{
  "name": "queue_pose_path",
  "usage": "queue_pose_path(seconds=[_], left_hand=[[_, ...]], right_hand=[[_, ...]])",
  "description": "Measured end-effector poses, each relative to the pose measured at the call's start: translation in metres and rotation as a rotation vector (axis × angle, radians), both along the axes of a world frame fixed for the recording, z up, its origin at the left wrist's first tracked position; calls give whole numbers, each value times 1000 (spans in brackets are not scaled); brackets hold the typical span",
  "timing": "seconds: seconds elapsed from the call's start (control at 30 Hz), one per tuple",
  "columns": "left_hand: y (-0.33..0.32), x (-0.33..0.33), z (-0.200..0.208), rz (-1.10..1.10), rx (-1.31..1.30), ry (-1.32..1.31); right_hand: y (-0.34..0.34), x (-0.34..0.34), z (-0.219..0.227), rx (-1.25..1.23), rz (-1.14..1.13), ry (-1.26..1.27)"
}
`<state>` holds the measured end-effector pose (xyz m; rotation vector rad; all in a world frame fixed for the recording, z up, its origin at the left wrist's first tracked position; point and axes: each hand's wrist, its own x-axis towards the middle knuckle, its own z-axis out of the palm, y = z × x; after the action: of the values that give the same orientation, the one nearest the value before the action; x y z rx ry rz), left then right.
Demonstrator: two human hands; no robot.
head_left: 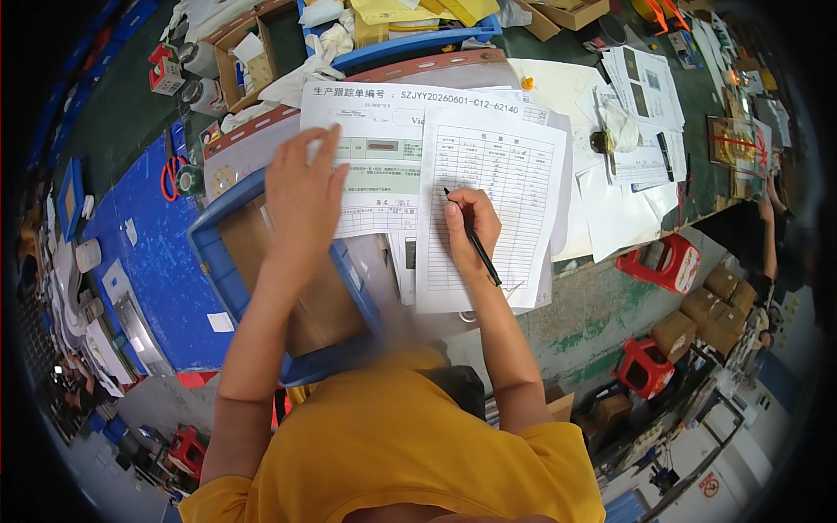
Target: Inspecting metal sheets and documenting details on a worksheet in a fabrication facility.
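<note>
A black pen (476,240) is gripped in my right hand (472,228), its tip over the upper left of a white form sheet (532,209) printed with a table. Handwriting fills some of the form's upper rows, and a scrawl marks its lower right. My left hand (305,196) has its fingers stretched out over the left side of a larger printed sheet (384,166) with a green panel. The form overlaps that sheet's right part. Beneath my left forearm sits a blue plastic bin (209,248) with brown cardboard (327,305) inside.
Red-handled scissors (171,174) and a green tape roll (189,180) lie left on a blue surface (157,261). More papers (641,96) and another pen (665,155) lie to the right. A blue tray (392,54) stands at the back. Red stools (663,261) stand beyond the table's right side.
</note>
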<state>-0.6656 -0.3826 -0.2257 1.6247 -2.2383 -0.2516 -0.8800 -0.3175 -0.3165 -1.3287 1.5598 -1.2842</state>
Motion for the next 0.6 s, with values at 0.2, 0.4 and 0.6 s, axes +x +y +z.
queue_pose_path(seconds=[0.2, 0.4, 0.6], left_hand=[[-12, 30, -23, 138, 82, -175], [-17, 26, -22, 152, 140, -29], [-26, 21, -18, 254, 83, 195]], right_hand=[[-1, 1, -2, -50, 9, 19], [-1, 1, 0, -21, 19, 24], [-1, -2, 0, -67, 20, 31]])
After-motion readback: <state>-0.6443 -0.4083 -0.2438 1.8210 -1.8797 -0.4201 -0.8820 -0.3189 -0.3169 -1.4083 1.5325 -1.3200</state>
